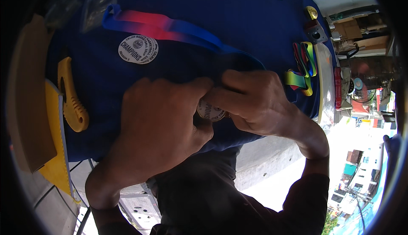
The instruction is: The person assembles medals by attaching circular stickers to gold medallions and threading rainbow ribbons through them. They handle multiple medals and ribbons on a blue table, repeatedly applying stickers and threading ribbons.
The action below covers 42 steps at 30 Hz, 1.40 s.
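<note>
A round medal [211,112] with a white printed disc on its face shows between my two hands, close to the cloth's near edge. My left hand [163,116] is closed on its left side, fingers curled. On the other side my right hand [259,101] pinches it, thumb and forefinger meeting the left fingers. Both hands cover much of the medal. A blue and red ribbon [157,26] lies across the cloth beyond them and runs behind the right hand; whether it joins the medal is hidden. Past my left hand lie overlapping round white printed stickers [137,50].
A yellow box cutter [71,97] lies at left, beside a yellow sheet [56,137] and a cardboard box [34,95]. Rainbow ribbons [304,67], a square metal piece [315,34] and a gold piece [311,12] are at right. Navy cloth [263,35] covers the table.
</note>
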### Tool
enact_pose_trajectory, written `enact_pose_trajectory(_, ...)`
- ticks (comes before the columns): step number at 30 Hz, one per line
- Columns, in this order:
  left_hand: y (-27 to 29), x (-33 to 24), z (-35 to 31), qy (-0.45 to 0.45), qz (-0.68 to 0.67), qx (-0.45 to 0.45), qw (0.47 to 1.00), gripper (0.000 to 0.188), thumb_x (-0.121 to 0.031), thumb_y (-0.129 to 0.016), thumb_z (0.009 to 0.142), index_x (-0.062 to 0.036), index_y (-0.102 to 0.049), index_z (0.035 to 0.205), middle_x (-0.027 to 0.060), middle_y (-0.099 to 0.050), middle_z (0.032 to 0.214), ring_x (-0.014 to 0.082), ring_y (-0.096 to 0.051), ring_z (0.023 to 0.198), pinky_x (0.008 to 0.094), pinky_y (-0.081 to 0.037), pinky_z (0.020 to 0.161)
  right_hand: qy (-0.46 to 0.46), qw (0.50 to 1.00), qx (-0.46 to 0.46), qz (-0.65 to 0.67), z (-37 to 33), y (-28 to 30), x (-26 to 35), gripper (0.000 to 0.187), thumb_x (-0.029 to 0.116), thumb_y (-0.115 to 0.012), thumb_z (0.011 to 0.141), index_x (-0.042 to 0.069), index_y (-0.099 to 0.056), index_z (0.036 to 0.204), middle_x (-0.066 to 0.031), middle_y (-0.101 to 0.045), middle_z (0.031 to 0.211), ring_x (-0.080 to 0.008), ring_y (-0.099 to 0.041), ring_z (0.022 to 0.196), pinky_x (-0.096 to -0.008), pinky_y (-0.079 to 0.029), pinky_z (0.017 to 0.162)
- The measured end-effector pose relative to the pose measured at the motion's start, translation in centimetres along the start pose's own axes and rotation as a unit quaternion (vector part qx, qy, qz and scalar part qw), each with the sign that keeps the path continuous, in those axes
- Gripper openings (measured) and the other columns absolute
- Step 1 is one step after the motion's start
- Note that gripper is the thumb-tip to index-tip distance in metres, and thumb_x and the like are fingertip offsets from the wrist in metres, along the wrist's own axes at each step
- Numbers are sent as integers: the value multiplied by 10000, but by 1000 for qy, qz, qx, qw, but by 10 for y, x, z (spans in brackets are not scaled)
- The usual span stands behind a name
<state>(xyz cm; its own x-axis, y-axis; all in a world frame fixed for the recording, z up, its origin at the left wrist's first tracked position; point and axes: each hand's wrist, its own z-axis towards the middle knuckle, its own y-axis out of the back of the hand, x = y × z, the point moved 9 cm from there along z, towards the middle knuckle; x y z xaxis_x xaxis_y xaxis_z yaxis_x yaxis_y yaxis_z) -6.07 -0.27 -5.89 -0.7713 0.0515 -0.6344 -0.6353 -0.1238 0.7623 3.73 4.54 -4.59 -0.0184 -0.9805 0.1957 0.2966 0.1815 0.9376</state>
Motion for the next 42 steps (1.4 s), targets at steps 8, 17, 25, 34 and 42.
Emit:
enact_pose_trajectory(8,2,1,-3,10,-13,5,1000,454,-150,-854,655,-91,-745,1092,109,-674,676,288,-674,579,395,-518,614,-12,999,-16,34,-11,18,17,274,-31,-718,727,79,-755,975,-27,-511,684,-165,-529,506,-339,-395,421)
enact_pose_trajectory(17,-3,6,-7,8,-26,2,1000,401,-173,-838,659,-102,-743,1043,94,-689,707,291,-698,654,406,-511,645,-51,999,3,13,-8,0,-3,205,8,-720,710,115,-688,882,-17,-562,723,-227,-625,576,-375,-487,462)
enact_pose_trajectory(25,51,-12,-43,-47,-71,-100,991,490,-81,-709,698,-58,-545,1159,148,-604,963,335,-615,850,441,-434,748,-155,968,-38,193,-4,-1,-20,248,52,-817,725,37,-673,926,-99,-607,770,-174,-632,564,-323,-450,483)
enact_pose_trajectory(34,250,5,-160,45,246,-382,890,316,148,-531,765,-41,-605,1008,131,-607,945,266,-620,893,346,-484,771,-125,974,-33,188,-1,-2,-17,247,38,-842,767,14,-732,987,-104,-619,850,-218,-660,669,-339,-507,559)
enact_pose_trajectory(42,284,89,-163,107,556,-271,778,220,35,-692,821,-80,-747,1000,59,-757,1104,244,-609,1259,489,-342,1111,-103,971,-37,212,-2,3,-10,308,85,-846,759,21,-690,1018,-113,-625,928,-254,-684,720,-355,-529,597)
